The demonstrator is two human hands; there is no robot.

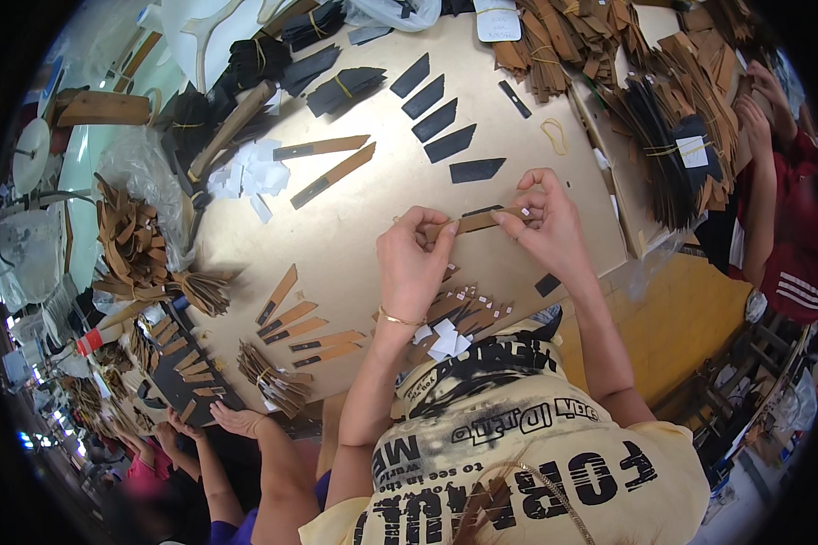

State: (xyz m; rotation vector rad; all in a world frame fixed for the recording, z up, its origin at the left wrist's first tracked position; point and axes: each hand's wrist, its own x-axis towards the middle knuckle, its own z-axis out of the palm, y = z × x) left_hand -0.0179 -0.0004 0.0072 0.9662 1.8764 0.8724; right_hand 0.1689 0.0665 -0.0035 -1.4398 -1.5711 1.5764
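Between my two hands a brown leather-like strip [468, 224] is stretched level above the table, with a dark patch along its middle. My left hand [413, 262] pinches its left end. The thumb and fingers of my right hand [551, 222] close on the right end, where a small white tag shows. Below my hands lies a fan of brown strips with small white tags [473, 311], partly hidden by my left forearm. White paper slips [445, 340] rest beside that fan. A small black piece [547, 285] sits near the table edge, under my right forearm.
Several black strips [452, 143] are laid out beyond my hands. Brown strips with dark patches [314, 338] fan out at left. A hammer [232, 127] and white slips [245, 173] lie further left. Bundled strips [668, 136] crowd the right; co-workers' hands [236, 418] work nearby.
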